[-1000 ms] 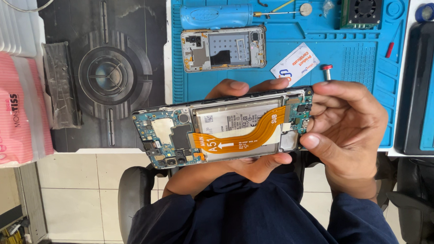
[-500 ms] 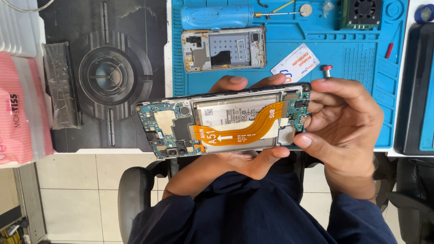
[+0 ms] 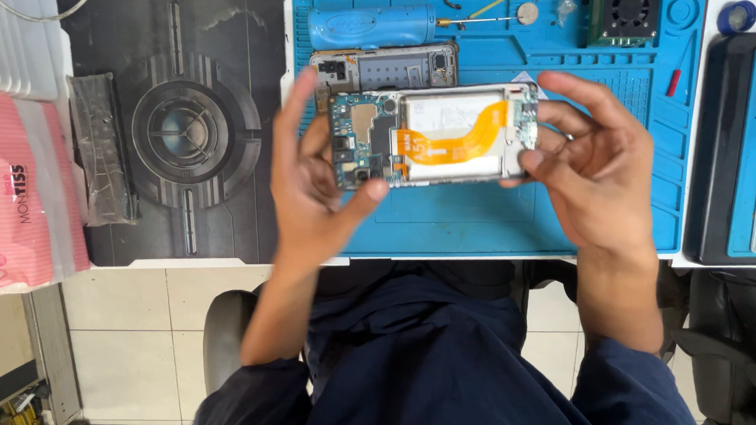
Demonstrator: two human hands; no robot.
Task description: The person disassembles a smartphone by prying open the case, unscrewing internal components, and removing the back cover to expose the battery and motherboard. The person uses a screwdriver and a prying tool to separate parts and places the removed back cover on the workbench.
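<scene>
Fingers of both hands hold an opened phone (image 3: pixel 432 138) in the air above the blue mat (image 3: pixel 480 217), its bare insides turned up to the person. On the left hand (image 3: pixel 311 193) the thumb presses the near edge by the circuit board (image 3: pixel 360 144) while the other fingers, blurred, stand up behind the phone's left end. The right hand (image 3: pixel 596 171) pinches the right end, thumb on the near edge, forefinger curled over the far corner, the rest spread loosely. So both hands are closed on the phone, lightly, at its ends. An orange flex cable (image 3: pixel 462 142) runs across the pale battery (image 3: pixel 450 114) from the board to the right end. The phone hangs over the mat's far half, just in front of a grey back frame (image 3: pixel 384 68) lying flat near the mat's far edge. Beyond that lie a blue cylinder tool (image 3: pixel 369 23) and a thin screwdriver (image 3: pixel 476 20), with a small fan (image 3: pixel 631 13) at the mat's far right corner. A dark mat (image 3: pixel 186 128) covers the table's left part, a black strip (image 3: pixel 100 149) on it, and pink packets (image 3: pixel 17 205) sit at the left edge. To my eye, handling it well means keeping the grip on the frame edges only, with thumbs off the flex and the board, and holding the phone level over the mat so that anything loose drops there and not on the floor.
</scene>
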